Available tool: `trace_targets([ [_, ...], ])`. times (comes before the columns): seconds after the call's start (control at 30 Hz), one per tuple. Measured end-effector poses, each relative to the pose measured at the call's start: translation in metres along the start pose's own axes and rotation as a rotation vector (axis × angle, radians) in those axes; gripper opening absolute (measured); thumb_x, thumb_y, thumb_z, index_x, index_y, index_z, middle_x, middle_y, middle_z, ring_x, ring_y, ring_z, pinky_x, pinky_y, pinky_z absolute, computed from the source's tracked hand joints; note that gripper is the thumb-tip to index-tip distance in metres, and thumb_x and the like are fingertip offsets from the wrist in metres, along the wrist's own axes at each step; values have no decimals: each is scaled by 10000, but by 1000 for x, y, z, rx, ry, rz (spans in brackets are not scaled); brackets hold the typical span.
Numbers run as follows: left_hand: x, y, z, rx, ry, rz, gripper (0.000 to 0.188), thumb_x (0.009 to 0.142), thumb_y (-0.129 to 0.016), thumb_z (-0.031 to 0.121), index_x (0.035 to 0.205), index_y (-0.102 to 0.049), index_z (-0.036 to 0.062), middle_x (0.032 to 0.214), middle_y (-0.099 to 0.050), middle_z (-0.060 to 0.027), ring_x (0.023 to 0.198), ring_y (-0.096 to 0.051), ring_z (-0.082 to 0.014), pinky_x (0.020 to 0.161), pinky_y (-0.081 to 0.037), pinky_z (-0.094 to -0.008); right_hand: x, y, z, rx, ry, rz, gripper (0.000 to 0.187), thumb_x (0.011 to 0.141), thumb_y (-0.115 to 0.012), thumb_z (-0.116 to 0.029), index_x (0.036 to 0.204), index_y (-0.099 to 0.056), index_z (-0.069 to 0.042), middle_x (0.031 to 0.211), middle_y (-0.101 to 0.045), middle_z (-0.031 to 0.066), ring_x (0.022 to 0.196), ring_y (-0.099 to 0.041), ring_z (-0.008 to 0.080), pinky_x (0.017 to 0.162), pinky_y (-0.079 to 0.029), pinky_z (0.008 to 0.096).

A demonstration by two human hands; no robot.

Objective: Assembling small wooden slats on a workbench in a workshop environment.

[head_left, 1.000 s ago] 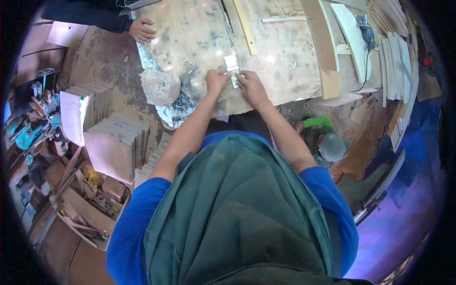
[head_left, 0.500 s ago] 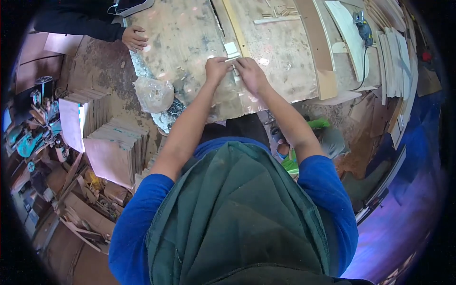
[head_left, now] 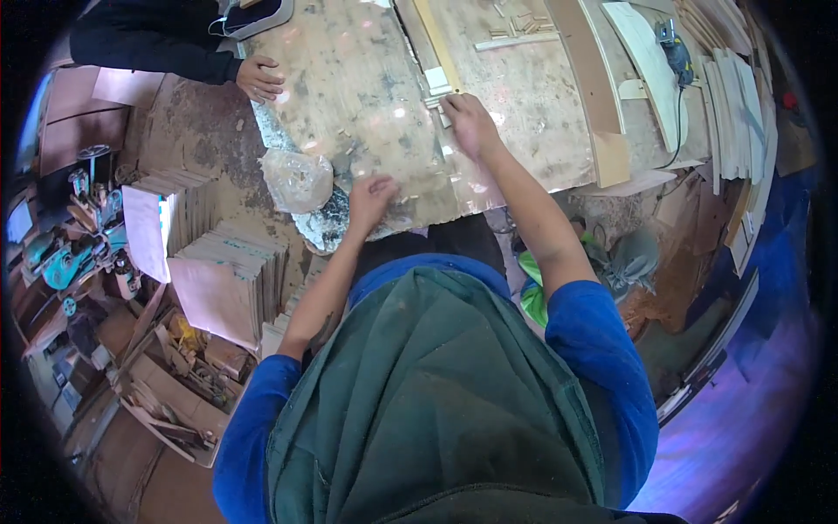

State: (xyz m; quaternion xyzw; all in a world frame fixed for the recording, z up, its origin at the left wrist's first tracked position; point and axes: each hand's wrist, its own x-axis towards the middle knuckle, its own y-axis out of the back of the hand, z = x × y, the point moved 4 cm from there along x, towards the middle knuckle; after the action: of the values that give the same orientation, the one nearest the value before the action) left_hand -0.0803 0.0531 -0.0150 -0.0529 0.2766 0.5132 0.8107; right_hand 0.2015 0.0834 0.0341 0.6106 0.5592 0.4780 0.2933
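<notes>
My right hand (head_left: 470,122) reaches forward over the stained wooden workbench (head_left: 367,79) and presses on a small pale wooden block (head_left: 438,87) lying beside a long yellowish strip (head_left: 435,39). My left hand (head_left: 371,199) rests near the bench's front edge with its fingers curled over small wooden bits (head_left: 403,199); whether it holds one is unclear. A crumpled clear plastic bag (head_left: 297,179) lies left of that hand.
Another person's hand (head_left: 260,79) in a dark sleeve rests on the bench's left edge. Boards and curved cut-outs (head_left: 650,61) lie at the right with a power tool (head_left: 674,44). Stacks of thin panels (head_left: 218,271) stand on the floor at the left.
My hands, which worked together on the small block, have parted. The right one moved forward with the block. The left one drew back toward the front edge.
</notes>
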Motion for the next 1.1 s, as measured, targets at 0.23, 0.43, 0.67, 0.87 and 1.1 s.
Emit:
trace_targets([
  [0.23, -25, 15, -28, -96, 75, -35, 358, 861, -706, 25, 1177, -593, -101, 976, -717, -132, 857, -693, -158, 783, -565, -267, 15, -4, 2, -27, -37, -49, 303, 804, -546, -72, 1084, -648, -18, 1021, -622, 113, 980, -582, 289, 895, -478, 378],
  [0.43, -30, 21, -27, -137, 85, 7, 379, 828, -738, 77, 1145, -629, -99, 973, -716, -152, 873, -693, -172, 777, -555, -275, 21, 2, -2, -18, -1, 33, 304, 776, -570, -53, 1067, -645, -8, 1019, -612, 111, 964, -580, 288, 886, -482, 381],
  [0.67, -32, 28, -28, -78, 38, 16, 390, 830, -741, 101, 1153, -633, -90, 989, -714, -148, 878, -690, -170, 782, -553, -275, 25, 5, 1, -11, 9, 33, 309, 754, -602, -54, 1056, -636, -2, 1042, -611, 113, 961, -581, 293, 872, -488, 386],
  [0.87, -37, 34, -45, -58, 109, 13, 390, 852, -709, 80, 1184, -606, -97, 963, -716, -129, 843, -687, -152, 766, -551, -260, 22, -2, 5, 5, 18, 52, 371, 712, -651, -59, 1077, -630, 2, 1053, -615, 112, 957, -579, 297, 875, -488, 384],
  [1.1, -39, 37, -51, -153, 128, 14, 405, 836, -730, 111, 1174, -626, -86, 953, -716, -117, 824, -677, -133, 738, -545, -252, 26, 0, 1, -4, 21, 18, 388, 691, -648, -43, 1076, -625, 4, 1037, -614, 119, 972, -576, 298, 901, -478, 382],
])
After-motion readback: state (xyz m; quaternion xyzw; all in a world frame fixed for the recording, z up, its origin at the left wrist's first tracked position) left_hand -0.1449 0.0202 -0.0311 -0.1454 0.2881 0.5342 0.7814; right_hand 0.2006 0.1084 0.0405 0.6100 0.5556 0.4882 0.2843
